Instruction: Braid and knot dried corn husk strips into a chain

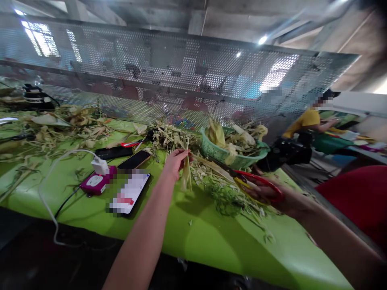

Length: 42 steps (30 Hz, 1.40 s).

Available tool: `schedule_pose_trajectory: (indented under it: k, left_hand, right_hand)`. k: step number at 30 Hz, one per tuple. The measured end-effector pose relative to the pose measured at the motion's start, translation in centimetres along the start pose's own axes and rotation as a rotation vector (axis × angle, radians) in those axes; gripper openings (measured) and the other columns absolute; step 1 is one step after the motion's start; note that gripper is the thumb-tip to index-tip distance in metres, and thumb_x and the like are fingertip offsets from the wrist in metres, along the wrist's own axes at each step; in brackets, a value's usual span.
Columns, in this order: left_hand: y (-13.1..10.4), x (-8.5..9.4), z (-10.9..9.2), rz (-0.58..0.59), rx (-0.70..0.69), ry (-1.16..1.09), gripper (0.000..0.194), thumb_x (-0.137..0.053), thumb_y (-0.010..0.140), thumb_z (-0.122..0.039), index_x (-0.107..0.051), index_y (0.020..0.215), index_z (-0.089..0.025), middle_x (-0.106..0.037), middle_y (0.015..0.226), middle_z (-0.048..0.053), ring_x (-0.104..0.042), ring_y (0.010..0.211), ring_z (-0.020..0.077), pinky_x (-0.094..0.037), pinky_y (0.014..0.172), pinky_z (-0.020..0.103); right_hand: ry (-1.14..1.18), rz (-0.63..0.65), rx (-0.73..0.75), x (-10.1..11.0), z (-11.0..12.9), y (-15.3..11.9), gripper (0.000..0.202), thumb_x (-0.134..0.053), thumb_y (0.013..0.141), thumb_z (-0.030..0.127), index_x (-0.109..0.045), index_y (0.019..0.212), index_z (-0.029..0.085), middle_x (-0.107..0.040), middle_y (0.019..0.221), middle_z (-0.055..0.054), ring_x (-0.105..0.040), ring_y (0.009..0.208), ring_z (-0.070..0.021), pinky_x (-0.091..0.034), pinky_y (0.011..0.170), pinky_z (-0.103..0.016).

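Pinched in my left hand (177,161) is a pale strip of dried corn husk (186,177), hanging down over the green tabletop. My right hand (266,191) grips scissors (273,186) with red and yellow handles; their blades point left toward the husk but stay apart from it. Under the scissors lies a bunch of thin green and pale stems (226,195). Just behind my hands stands a pale green plastic basket (208,149) full of dried husks. A heap of husk scraps (171,137) lies beyond my left hand.
A phone with a lit screen (133,193), a dark phone (134,160), and a purple power block (98,181) with a white charger and cable lie at left. Husk scraps (78,121) spread farther left. A perforated metal panel (169,72) rises behind. A person in yellow (308,119) sits at far right.
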<state>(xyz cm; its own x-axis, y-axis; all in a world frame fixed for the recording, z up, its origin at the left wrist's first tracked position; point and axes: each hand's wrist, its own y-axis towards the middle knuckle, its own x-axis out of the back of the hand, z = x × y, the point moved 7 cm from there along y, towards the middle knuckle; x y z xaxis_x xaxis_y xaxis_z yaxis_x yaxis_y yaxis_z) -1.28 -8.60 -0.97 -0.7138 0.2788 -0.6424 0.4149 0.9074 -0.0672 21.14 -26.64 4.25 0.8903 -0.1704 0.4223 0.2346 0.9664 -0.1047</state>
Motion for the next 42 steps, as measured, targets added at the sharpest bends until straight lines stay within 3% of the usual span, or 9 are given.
schedule_pose_trajectory:
  k: [3, 6, 10, 13, 18, 26, 31, 42]
  left_hand:
    - [-0.2, -0.2, 0.2, 0.01, 0.043, -0.047, 0.012, -0.067, 0.072, -0.018, -0.062, 0.082, -0.014, -0.068, 0.077, 0.005, -0.068, 0.068, 0.0158, -0.051, 0.059, 0.025]
    - [-0.4, -0.5, 0.3, 0.028, 0.07, -0.095, 0.008, -0.064, 0.074, -0.016, -0.061, 0.081, -0.014, -0.069, 0.081, 0.006, -0.069, 0.076, 0.0177, -0.054, 0.064, 0.029]
    - [-0.5, -0.8, 0.3, 0.035, 0.077, -0.125, 0.009, -0.064, 0.074, -0.016, -0.06, 0.081, -0.015, -0.07, 0.085, 0.006, -0.069, 0.083, 0.0194, -0.055, 0.068, 0.031]
    - [-0.6, -0.9, 0.3, 0.027, 0.077, -0.119, 0.009, -0.064, 0.074, -0.016, -0.06, 0.082, -0.015, -0.07, 0.084, 0.007, -0.069, 0.082, 0.0194, -0.056, 0.068, 0.031]
    - [-0.6, -1.0, 0.2, 0.038, 0.047, -0.107, 0.008, -0.064, 0.075, -0.016, -0.061, 0.083, -0.015, -0.069, 0.084, 0.007, -0.069, 0.078, 0.0178, -0.057, 0.067, 0.031]
    - [-0.6, -1.0, 0.7, 0.019, 0.064, -0.102, 0.009, -0.065, 0.076, -0.015, -0.06, 0.084, -0.015, -0.069, 0.083, 0.008, -0.068, 0.07, 0.016, -0.057, 0.065, 0.031]
    - [-0.7, -1.1, 1.0, 0.006, 0.078, -0.122, 0.009, -0.064, 0.075, -0.013, -0.059, 0.082, -0.016, -0.069, 0.081, 0.005, -0.068, 0.07, 0.0147, -0.057, 0.065, 0.03]
    - [-0.8, -1.5, 0.8, 0.027, 0.068, -0.122, 0.008, -0.065, 0.075, -0.015, -0.06, 0.081, -0.015, -0.068, 0.076, 0.005, -0.067, 0.066, 0.0155, -0.057, 0.061, 0.03]
  right_hand:
    - [0.226, 0.172, -0.105, -2.8, -0.9, 0.0, 0.044, -0.069, 0.071, 0.037, -0.064, 0.113, 0.023, -0.067, 0.097, -0.007, -0.063, 0.077, -0.0184, -0.049, 0.068, -0.026]
    - [0.2, 0.26, 0.017, -5.0, 0.0, 0.5, 0.049, -0.068, 0.071, 0.039, -0.059, 0.116, 0.024, -0.063, 0.094, -0.006, -0.057, 0.071, -0.0161, -0.046, 0.063, -0.025]
    - [0.205, 0.359, 0.111, -6.7, 0.7, 1.0, 0.074, -0.066, 0.068, 0.06, -0.047, 0.132, 0.029, -0.059, 0.092, -0.004, -0.057, 0.078, -0.019, -0.049, 0.08, -0.034]
    - [0.243, 0.395, 0.115, -7.0, -0.1, 1.1, 0.071, -0.059, 0.069, 0.07, -0.052, 0.129, 0.034, -0.062, 0.102, -0.007, -0.06, 0.091, -0.0263, -0.045, 0.092, -0.043]
    - [0.217, 0.325, 0.127, -7.0, -1.5, 1.1, 0.052, -0.057, 0.076, 0.062, -0.061, 0.122, 0.037, -0.064, 0.108, -0.007, -0.062, 0.089, -0.0269, -0.049, 0.083, -0.04]
    - [0.157, 0.263, 0.097, -7.9, -0.5, 1.6, 0.063, -0.062, 0.073, 0.061, -0.053, 0.129, 0.035, -0.064, 0.103, -0.007, -0.061, 0.087, -0.0265, -0.052, 0.076, -0.037]
    - [0.123, 0.262, 0.136, -9.0, 1.3, 1.8, 0.065, -0.064, 0.071, 0.061, -0.052, 0.128, 0.032, -0.06, 0.085, -0.004, -0.058, 0.074, -0.022, -0.051, 0.065, -0.033]
    - [0.081, 0.231, 0.1, -8.8, 1.0, 1.2, 0.061, -0.061, 0.075, 0.055, -0.051, 0.131, 0.032, -0.064, 0.11, -0.008, -0.061, 0.095, -0.0278, -0.053, 0.079, -0.038]
